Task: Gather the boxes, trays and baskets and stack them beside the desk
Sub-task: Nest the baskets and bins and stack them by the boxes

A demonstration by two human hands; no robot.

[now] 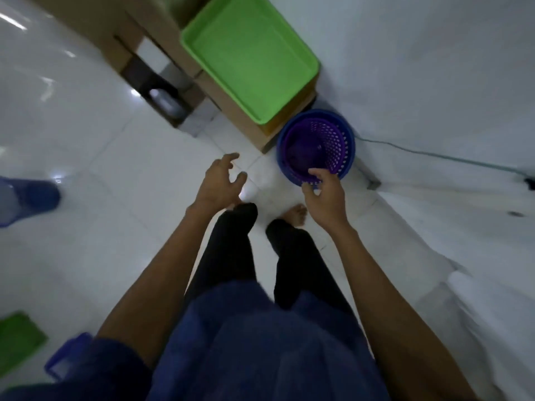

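White glossy floor tiles (121, 157), cardboard boxes (231, 111), pale wall (434, 68).

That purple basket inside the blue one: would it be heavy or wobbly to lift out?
Probably light: the purple basket has thin walls full of holes. It looks stiff enough to keep its round shape. Nested in the blue basket, it may stick slightly, so the right hand at the rim might drag both.
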